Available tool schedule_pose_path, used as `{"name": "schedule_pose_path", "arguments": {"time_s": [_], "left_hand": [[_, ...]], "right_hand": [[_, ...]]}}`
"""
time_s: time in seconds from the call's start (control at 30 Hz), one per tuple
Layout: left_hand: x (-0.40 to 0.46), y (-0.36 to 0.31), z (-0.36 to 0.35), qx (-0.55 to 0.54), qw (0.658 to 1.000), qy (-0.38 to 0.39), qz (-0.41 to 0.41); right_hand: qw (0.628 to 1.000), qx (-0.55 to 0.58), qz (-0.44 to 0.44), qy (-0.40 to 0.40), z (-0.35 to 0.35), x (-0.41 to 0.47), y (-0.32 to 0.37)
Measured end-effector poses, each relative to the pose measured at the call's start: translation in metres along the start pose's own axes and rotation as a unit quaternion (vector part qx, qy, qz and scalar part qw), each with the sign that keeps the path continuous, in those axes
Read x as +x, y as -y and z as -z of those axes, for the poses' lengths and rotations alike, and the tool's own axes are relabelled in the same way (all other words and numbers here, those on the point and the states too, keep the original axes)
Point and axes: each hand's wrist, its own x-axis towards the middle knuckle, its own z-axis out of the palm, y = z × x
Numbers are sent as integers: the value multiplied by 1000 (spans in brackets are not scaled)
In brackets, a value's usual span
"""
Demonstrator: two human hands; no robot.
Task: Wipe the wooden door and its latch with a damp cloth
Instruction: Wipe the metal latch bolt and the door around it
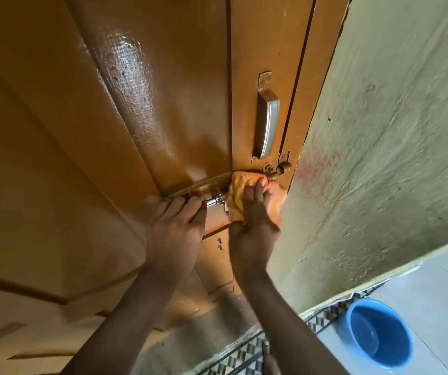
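Note:
The brown wooden door (109, 117) fills the left and middle of the head view; a wet sheen shows on its raised panel. Its metal latch (217, 199) runs across the stile below a silver pull handle (267, 120). My right hand (252, 226) presses an orange cloth (237, 196) over the right part of the latch, near the bolt's knob (282, 167). My left hand (175, 228) rests flat on the door, fingertips touching the latch's left end.
A rough pale-green wall (380, 144) stands right of the door frame. A blue plastic basin (377, 332) sits on the light floor tiles at lower right, beside a patterned tile border (247, 355). A bare foot shows at the bottom edge.

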Motion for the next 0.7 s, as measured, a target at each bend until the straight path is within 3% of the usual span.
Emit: {"name": "schedule_pose_path", "arguments": {"time_s": [0.17, 0.2, 0.27, 0.33, 0.37, 0.43, 0.57, 0.63, 0.7], "left_hand": [[-1, 2, 3, -9, 1000, 16, 0], [-1, 3, 3, -4, 1000, 18, -5], [0, 4, 4, -4, 1000, 17, -6], [1, 4, 2, -15, 1000, 4, 5], [2, 4, 2, -21, 1000, 2, 12], [3, 6, 0, -34, 999, 7, 18], [3, 10, -3, -44, 998, 27, 23], [3, 8, -1, -46, 998, 27, 25], [5, 8, 1, -45, 998, 19, 26]], "right_hand": [[993, -6, 110, 42, 3, -22, -12], [997, 2, 73, 27, 6, -17, -16], [989, 39, -136, -38, 8, -1, -17], [927, 113, -339, -117, 3, 20, -12], [905, 147, -376, -138, 2, 27, -7], [903, 175, -364, -146, 0, 29, 12], [959, 161, -225, -55, -7, -16, 27], [944, 174, -274, -54, -1, -11, 18], [896, 187, -388, -109, 4, 9, 4]]}}
